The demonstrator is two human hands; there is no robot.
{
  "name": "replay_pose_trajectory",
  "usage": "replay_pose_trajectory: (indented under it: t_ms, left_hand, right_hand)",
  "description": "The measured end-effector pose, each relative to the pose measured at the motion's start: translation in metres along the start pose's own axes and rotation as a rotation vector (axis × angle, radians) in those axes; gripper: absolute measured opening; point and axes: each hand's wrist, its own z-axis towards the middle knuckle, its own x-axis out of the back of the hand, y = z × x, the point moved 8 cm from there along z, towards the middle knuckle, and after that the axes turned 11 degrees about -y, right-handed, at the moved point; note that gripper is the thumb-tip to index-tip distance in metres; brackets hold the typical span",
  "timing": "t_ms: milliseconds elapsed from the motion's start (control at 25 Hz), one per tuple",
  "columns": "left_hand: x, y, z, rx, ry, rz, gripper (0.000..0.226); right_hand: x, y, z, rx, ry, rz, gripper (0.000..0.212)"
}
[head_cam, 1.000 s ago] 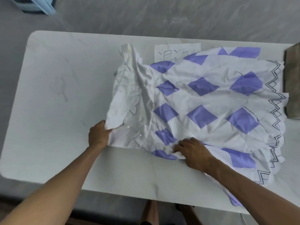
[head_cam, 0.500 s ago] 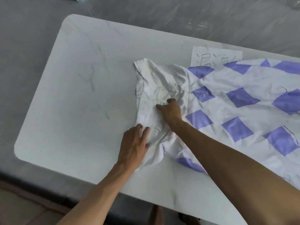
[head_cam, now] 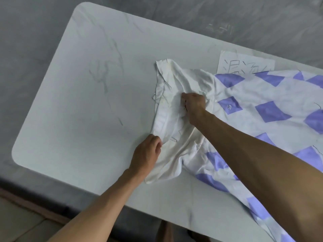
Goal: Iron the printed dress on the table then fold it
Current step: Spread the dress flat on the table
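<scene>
The printed dress (head_cam: pixel 253 95), white with purple diamonds, lies crumpled across the right half of the white marble table (head_cam: pixel 90 95). Its plain white top part is bunched toward the table's middle. My left hand (head_cam: pixel 147 154) pinches the near left edge of that white part, fingers curled on the fabric. My right hand (head_cam: pixel 194 103) reaches over the dress and grips a fold of the white cloth in its middle, fingers curled. No iron is in view.
A sheet of paper with handwritten marks (head_cam: pixel 244 64) lies partly under the dress at the table's far edge. The table's near edge runs just in front of me, with grey floor around it.
The view swung left toward the dress's white top. My left hand went from lying flat on the fabric to pinching its edge. My right hand curled and gathered a fold.
</scene>
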Motion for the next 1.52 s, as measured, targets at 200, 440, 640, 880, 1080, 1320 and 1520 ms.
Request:
replay_pose_trajectory:
  t_ms: [200, 440, 640, 880, 1080, 1320, 1520]
  left_hand:
    - [0.037, -0.086, -0.034, 0.615, 0.463, -1.317, 0.024]
    - [0.042, -0.160, -0.046, 0.818, 0.305, -1.704, 0.031]
    - [0.056, -0.187, -0.041, 0.893, 0.392, -1.605, 0.024]
    - [0.097, -0.226, -0.030, 0.842, 0.550, -1.856, 0.021]
    - [0.090, -0.219, -0.033, 0.824, 0.471, -2.040, 0.032]
    - [0.080, -0.220, -0.080, 1.054, 0.704, -1.460, 0.028]
    - [-0.029, -0.090, -0.102, 1.226, -0.008, -1.132, 0.082]
  right_hand:
    - [-0.056, -0.070, -0.032, 0.390, -0.133, 0.045, 0.014]
    - [-0.214, -0.111, -0.053, 0.837, -0.634, -1.003, 0.040]
    - [-0.159, -0.073, -0.013, 0.627, -0.384, -0.774, 0.039]
    - [-0.178, -0.041, 0.012, 0.655, -0.293, -1.351, 0.051]
    - [-0.192, -0.030, -0.003, 0.818, -0.276, -1.486, 0.061]
    - [-0.106, 0.024, -0.093, 0.938, -0.137, -1.172, 0.044]
    - [0.050, 0.107, -0.145, 0.609, 0.092, -1.270, 0.076]
